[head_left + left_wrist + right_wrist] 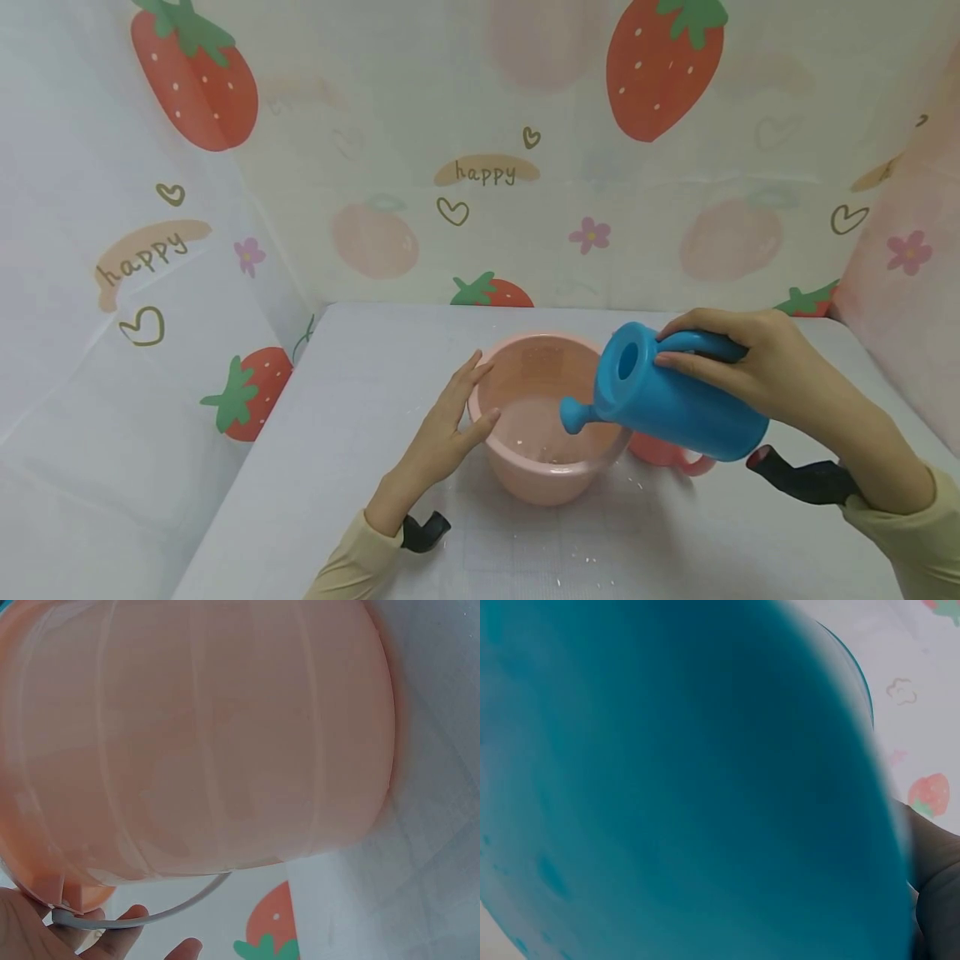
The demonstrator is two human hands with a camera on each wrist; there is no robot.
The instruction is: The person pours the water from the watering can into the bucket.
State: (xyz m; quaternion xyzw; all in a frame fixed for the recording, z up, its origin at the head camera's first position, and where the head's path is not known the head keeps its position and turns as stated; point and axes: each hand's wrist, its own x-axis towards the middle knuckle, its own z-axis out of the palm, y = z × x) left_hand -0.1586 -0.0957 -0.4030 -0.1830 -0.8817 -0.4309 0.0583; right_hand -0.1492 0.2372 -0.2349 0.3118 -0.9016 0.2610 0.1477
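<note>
A pink bucket (551, 483) stands on the table, with a little clear liquid visible inside. My left hand (448, 421) is at its left rim, fingers spread and mostly straight. The left wrist view has the bucket's side (202, 742) up close, and its grey handle (161, 919) passes by my fingers. My right hand (765, 358) grips the handle of a blue watering can (675, 412), which is tipped so that its spout hangs over the bucket. Its blue body (705, 787) fills most of the right wrist view and hides what lies beyond.
A red-pink cup (660, 450) with a handle sits right of the bucket, partly hidden by the watering can. Drops of water (577, 560) dot the white table (360, 375) in front. A strawberry-printed sheet (300, 167) hangs behind and at the sides.
</note>
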